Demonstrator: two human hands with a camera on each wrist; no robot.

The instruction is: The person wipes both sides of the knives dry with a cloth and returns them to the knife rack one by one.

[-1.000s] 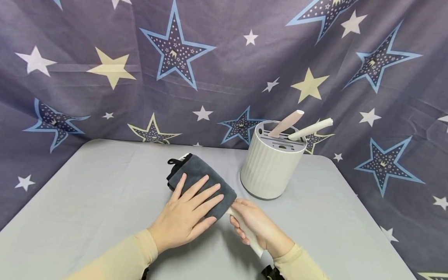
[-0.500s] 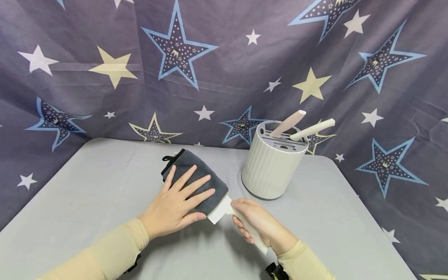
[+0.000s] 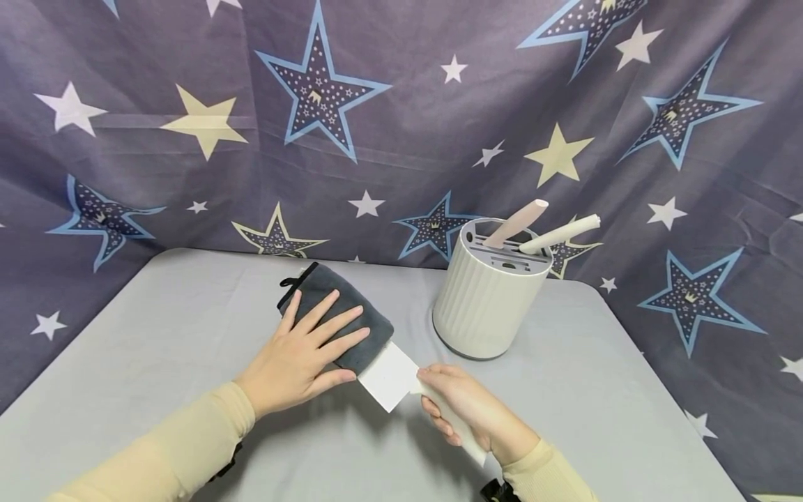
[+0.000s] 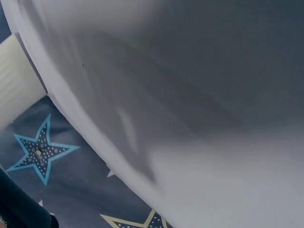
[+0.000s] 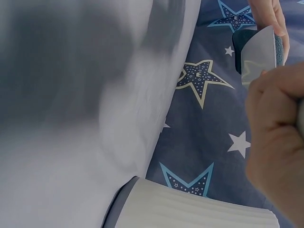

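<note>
My right hand (image 3: pixel 467 404) grips the white handle of a cleaver, fingers wrapped round it, above the table's near middle. Its broad white blade (image 3: pixel 389 376) points up and left, its outer part covered by a dark grey cloth (image 3: pixel 370 347) with black edging and a loop. Spread on top of the cloth lies my left hand (image 3: pixel 295 359), its fingers straight. In the right wrist view, the blade (image 5: pixel 259 54) shows one bare face, with dark cloth behind it and the left hand (image 5: pixel 268 14) beyond. The left wrist view does not show the left hand clearly.
A cream ribbed knife block (image 3: pixel 479 307) stands at the back right of the grey-covered table (image 3: pixel 157 335). A pink handle (image 3: pixel 514 223) and a cream handle (image 3: pixel 561 232) stick out of its top. A star-patterned curtain (image 3: pixel 401 125) hangs behind.
My left hand and the cloth have slid left and toward the blade's far end, baring more of the white blade. The right hand with the cleaver has shifted slightly right and nearer.
</note>
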